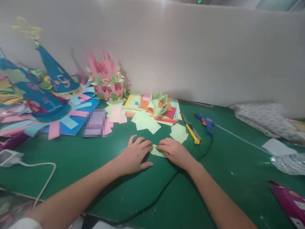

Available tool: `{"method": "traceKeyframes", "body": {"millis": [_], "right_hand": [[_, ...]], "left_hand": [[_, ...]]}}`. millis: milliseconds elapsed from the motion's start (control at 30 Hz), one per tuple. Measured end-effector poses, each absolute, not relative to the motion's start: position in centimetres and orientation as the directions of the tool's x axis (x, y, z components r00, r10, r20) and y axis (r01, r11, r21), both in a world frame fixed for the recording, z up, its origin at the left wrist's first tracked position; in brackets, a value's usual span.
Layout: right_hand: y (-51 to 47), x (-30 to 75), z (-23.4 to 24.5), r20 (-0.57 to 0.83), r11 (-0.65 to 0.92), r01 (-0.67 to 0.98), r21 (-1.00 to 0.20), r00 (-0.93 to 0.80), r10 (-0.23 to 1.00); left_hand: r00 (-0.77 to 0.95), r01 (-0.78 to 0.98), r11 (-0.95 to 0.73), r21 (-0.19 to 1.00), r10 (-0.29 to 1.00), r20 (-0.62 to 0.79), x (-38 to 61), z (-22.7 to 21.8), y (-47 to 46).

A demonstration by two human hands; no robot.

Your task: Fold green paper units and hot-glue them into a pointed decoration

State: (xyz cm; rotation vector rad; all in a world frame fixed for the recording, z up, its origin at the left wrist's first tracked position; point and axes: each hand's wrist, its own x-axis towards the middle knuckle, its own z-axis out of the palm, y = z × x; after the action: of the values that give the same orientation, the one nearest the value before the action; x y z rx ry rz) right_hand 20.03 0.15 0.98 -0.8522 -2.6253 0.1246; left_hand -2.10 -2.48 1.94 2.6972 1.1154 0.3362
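Both hands rest on the green table (228,178) and press a small light green paper piece (157,151) between them. My left hand (135,156) lies palm down, fingers curled onto the paper's left edge. On the paper's right side my right hand (173,151) has its fingertips pinched together. Most of the paper is hidden under the fingers.
Loose light green squares (145,121) and a folded green paper flower (157,103) on a coloured paper stack lie just beyond. A yellow utility knife (192,130), blue glue gun (205,122) with black cord, pink paper flower (106,76), blue cone hats (56,73), white charger (9,157).
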Motion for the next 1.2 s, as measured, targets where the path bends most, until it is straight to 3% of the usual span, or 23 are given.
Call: {"method": "traceKeyframes", "body": {"millis": [500, 1200], "right_hand": [[0.3, 20.1, 1.2, 0.337, 0.827, 0.529, -0.188, -0.756, 0.561], [-0.7, 20.4, 2.8, 0.177, 0.704, 0.685, -0.188, -0.681, 0.71]], "left_hand": [[0.676, 0.672, -0.682, 0.288, 0.724, 0.137, -2.1, 1.9, -2.3], [0.696, 0.612, -0.751, 0.247, 0.66, 0.283, -1.7, 1.6, -2.0]]}}
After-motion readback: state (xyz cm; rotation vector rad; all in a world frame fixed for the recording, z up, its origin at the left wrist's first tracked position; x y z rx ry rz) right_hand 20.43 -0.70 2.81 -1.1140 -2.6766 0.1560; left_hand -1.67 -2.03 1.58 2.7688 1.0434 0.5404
